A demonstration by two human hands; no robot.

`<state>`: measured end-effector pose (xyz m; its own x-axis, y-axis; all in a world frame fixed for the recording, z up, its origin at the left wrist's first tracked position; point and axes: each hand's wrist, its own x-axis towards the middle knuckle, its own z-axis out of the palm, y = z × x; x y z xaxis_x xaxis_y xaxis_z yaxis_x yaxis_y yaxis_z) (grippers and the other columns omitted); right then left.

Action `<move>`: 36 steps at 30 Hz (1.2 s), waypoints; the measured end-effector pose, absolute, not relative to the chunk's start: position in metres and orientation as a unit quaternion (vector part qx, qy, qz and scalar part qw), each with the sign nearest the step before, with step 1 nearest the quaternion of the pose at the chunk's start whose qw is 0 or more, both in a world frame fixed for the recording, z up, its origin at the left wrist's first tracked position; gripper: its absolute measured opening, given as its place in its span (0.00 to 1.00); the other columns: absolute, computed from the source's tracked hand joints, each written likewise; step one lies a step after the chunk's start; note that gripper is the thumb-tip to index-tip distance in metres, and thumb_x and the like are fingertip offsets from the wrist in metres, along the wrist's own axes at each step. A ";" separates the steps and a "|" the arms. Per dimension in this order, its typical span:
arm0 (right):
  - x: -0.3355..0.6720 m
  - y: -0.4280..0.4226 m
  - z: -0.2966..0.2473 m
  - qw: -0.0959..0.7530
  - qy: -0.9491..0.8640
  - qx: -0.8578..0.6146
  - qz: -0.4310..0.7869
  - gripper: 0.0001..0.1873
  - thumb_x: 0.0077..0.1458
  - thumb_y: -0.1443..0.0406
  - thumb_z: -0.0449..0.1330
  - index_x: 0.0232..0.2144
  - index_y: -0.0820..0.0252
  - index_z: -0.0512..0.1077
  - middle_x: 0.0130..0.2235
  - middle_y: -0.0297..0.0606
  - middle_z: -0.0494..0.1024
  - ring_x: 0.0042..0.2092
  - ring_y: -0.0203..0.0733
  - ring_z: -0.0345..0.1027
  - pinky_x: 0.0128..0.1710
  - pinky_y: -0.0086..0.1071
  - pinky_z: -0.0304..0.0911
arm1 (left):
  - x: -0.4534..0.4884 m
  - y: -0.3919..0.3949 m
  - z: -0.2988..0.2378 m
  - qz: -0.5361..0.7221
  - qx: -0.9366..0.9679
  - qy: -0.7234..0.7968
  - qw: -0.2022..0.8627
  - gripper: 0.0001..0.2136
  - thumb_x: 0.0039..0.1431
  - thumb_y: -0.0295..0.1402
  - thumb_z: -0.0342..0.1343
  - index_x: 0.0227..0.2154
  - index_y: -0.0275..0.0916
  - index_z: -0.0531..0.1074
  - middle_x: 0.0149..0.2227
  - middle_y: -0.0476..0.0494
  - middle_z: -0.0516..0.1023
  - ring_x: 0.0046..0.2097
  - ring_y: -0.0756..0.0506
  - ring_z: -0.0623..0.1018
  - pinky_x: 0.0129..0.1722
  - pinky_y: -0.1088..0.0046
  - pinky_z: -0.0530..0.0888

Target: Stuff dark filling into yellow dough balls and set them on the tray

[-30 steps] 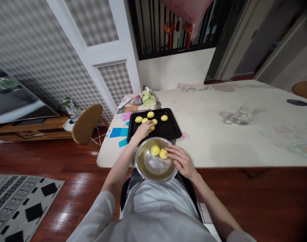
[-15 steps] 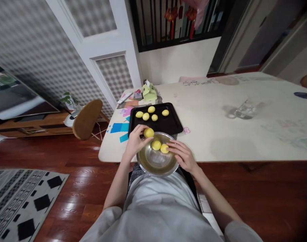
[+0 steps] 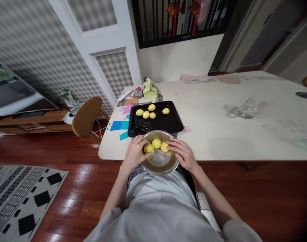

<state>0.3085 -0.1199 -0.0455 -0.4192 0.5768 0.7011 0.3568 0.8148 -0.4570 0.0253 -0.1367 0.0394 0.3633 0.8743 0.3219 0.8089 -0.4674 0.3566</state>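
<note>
Bowl: metal bowl (image 3: pixel 159 164) at the near edge of the worktop (image 3: pixel 219 134), just in front of the black tray (image 3: pixel 168 124); three yellow dough balls inside.
Left hand: left hand (image 3: pixel 134 153) curled over the bowl's left rim, fingers pinching the left ball (image 3: pixel 148 148) inside the bowl.
Right hand: right hand (image 3: pixel 183 154) on the bowl's right rim, fingers loosely spread, fingertips touching the right ball (image 3: pixel 164 147).
Middle ball: middle ball (image 3: pixel 156 143) between the other two, at the far side of the bowl; no hand on it.
Change: half a second ago the left hand held its ball above the bowl's far-left rim; now ball and hand are down inside the bowl. A second ago that hand was on the tray. Right hand barely moved.
Tray: four tray balls (image 3: pixel 150 112) at the tray's far-left part, against five a second ago; dark lumps (image 3: pixel 140 130) at its near-left corner, just beyond the bowl.
Beyond tray: green box (image 3: pixel 149 91) and white remote (image 3: pixel 124 95) past the tray's far edge; blue paper pieces (image 3: pixel 117 126) left of the tray.
Right of tray: clear glass (image 3: pixel 244 110), well apart.
Writing: none readable; faint drawings on the worktop only.
</note>
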 end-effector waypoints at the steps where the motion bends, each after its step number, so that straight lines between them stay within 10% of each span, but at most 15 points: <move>1: 0.308 -0.120 -0.045 0.460 -0.834 -0.280 0.120 0.22 0.73 0.59 0.49 0.60 0.51 0.75 0.61 0.44 0.79 0.67 0.55 0.67 0.63 0.59 0.68 | 0.025 -0.137 0.038 0.242 0.820 0.515 0.062 0.12 0.57 0.35 0.71 0.41 0.41 0.77 0.49 0.39 0.78 0.61 0.33 0.74 0.58 0.52 0.74; 36: 0.308 -0.121 -0.044 0.465 -0.834 -0.275 0.114 0.21 0.73 0.60 0.50 0.60 0.53 0.75 0.61 0.44 0.79 0.67 0.54 0.67 0.63 0.55 0.68 | 0.026 -0.146 0.035 0.283 0.826 0.483 0.058 0.21 0.62 0.36 0.68 0.56 0.44 0.74 0.65 0.35 0.71 0.72 0.31 0.64 0.66 0.44 0.70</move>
